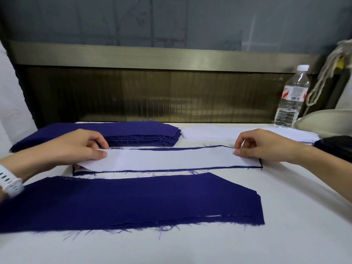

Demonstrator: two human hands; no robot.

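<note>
Seems to be a matter of seating the white strip [167,159] squarely on the navy piece [82,173] beneath it, mid-desk [304,206], between the rear navy stack [133,130] and the front navy stack [133,201]. With the left grip [76,147] pinched, thumb against fingertips, on the strip's left end (slightly lifted off the navy, not yet squared to the corner) and the right grip [261,145] pinched likewise on the right end, lying close to flat, hold a light tension across the length to prevent ripples. Nudge the left end as needed for an even navy margin along far and near edges alike. Lower from right to left rather than dropping all at once, to press air out and avoid a bubble. Watch the frayed threads along the navy border; keep them from tucking under the white. Avoid dragging: probably enough friction to pull the lower piece off line. Steer clear of both navy stacks, the white stack [219,133] behind and the water bottle [291,98] at the far right. Release only with both short ends inside the navy outline, then smooth flat with straight fingers from the middle outward.
</note>
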